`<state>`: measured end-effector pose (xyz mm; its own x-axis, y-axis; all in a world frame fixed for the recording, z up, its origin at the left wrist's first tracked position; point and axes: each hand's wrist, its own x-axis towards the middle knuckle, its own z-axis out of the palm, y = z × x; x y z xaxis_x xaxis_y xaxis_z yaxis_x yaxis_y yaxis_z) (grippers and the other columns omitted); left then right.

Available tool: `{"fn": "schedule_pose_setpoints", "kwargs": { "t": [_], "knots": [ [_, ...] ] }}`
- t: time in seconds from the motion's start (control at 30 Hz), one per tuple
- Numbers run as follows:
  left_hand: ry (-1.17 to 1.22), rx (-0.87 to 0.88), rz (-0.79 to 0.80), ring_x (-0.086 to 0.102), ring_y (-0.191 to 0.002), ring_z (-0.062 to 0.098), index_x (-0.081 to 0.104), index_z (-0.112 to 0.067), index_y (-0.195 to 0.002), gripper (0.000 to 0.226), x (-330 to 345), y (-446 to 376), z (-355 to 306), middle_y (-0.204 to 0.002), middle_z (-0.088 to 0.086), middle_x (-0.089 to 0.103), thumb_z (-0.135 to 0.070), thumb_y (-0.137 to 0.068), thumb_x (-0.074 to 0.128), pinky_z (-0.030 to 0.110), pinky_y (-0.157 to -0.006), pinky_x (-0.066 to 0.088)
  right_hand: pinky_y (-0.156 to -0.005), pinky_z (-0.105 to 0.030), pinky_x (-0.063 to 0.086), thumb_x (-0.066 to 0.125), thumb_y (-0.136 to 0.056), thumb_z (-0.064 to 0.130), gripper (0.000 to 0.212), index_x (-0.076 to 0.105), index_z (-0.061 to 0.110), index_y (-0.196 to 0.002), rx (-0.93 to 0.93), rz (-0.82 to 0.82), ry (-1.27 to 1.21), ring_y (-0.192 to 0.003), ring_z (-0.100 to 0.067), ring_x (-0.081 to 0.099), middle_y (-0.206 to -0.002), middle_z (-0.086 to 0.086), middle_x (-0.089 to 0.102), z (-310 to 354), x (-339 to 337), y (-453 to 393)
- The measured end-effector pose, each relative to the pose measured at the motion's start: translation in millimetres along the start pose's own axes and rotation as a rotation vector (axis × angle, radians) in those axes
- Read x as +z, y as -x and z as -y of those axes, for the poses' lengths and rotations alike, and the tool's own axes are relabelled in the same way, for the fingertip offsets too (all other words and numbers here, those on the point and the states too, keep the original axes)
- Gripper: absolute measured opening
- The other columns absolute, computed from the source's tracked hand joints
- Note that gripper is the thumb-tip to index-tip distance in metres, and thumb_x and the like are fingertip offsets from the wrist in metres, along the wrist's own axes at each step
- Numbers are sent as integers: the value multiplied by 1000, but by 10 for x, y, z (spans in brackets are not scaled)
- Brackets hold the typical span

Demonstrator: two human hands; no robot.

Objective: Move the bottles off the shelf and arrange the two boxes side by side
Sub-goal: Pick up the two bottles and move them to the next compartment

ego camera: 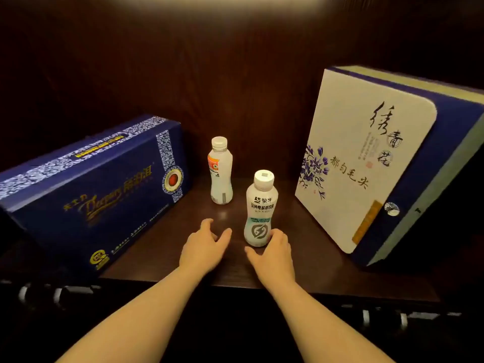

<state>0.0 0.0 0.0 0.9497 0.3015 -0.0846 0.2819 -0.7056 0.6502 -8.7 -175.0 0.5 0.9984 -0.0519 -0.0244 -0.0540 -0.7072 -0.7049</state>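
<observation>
Two white bottles stand upright on the dark wooden shelf (pixel 314 260). The near bottle (pixel 260 205) has a white cap and a grey emblem; the far bottle (pixel 220 171) carries an orange label. A dark blue box (pixel 91 189) lies at the left, and a white-and-blue box (pixel 366 163) stands tilted at the right. My right hand (pixel 273 255) is open, its fingers touching the base of the near bottle without closing around it. To the left of that bottle my left hand (pixel 205 244) hovers with fingers spread, holding nothing.
The dark wood back wall (pixel 235 74) closes the shelf behind the bottles. Below the shelf's front edge, several dark objects with white bands (pixel 57 294) show at the left and at the right (pixel 385 317).
</observation>
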Motion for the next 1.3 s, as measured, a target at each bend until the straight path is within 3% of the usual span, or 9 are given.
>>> {"fn": "schedule_pose_setpoints", "kwargs": {
  "t": [0.07,0.17,0.37,0.47,0.6,0.7,0.8,0.97,1.3],
  "knots": [
    [87,-24,-103,62,-94,15,39,-22,-143,80,63,-159,36,-91,-12,67,-74,-83,45,46,-86,53,-105,-41,43,78,-80,47,88,32,12,-147,45,-83,-63,-134,-26,43,-145,-7,44,4,91,-76],
    [179,-38,-229,62,-90,15,40,-20,-140,87,136,-367,49,-88,-13,64,-79,-75,41,50,-92,50,-107,-41,42,79,-77,52,97,28,16,-151,47,-163,-78,-134,-24,45,-147,-4,44,15,188,-157],
    [311,-9,-391,47,-124,30,32,-13,-146,85,209,-867,-56,-130,8,54,-58,-82,67,56,-102,42,-102,-44,47,78,-77,50,83,37,21,-143,28,-229,-153,-123,-21,54,-133,1,55,60,328,-341],
    [302,31,-360,39,-135,33,27,-13,-150,94,238,-1103,-81,-147,12,46,-56,-79,72,56,-107,38,-99,-45,49,78,-77,49,77,40,22,-139,18,-253,-156,-119,-20,56,-127,3,56,52,379,-368],
    [334,83,-303,43,-134,34,23,-19,-151,105,272,-1358,-147,-146,14,48,-57,-71,78,58,-105,42,-96,-43,50,77,-76,48,70,42,26,-133,-5,-276,-163,-113,-16,57,-117,10,54,25,406,-365],
    [358,90,-266,56,-123,37,22,-23,-148,103,278,-1474,-210,-140,13,55,-56,-70,80,60,-99,48,-95,-42,50,76,-76,50,68,42,28,-131,-10,-279,-160,-112,-14,57,-110,15,48,21,407,-365],
    [357,88,-205,69,-98,44,28,-23,-141,88,273,-1484,-196,-134,8,59,-55,-75,77,58,-88,55,-95,-42,51,77,-76,49,68,43,28,-131,-13,-275,-168,-112,-14,57,-112,15,50,3,413,-370],
    [369,162,-202,58,-98,19,38,-19,-133,73,250,-1296,-70,-117,-2,58,-44,-78,80,39,-77,47,-93,-41,52,76,-76,51,68,42,30,-131,5,-274,-161,-112,-14,58,-113,15,51,19,403,-358],
    [406,236,-89,62,-93,10,41,-32,-117,59,140,-694,148,-111,-6,59,-41,-76,81,25,-65,44,-90,-41,52,77,-76,50,69,42,27,-130,11,-287,-155,-110,-17,59,-108,13,48,42,398,-311]
  ]
}}
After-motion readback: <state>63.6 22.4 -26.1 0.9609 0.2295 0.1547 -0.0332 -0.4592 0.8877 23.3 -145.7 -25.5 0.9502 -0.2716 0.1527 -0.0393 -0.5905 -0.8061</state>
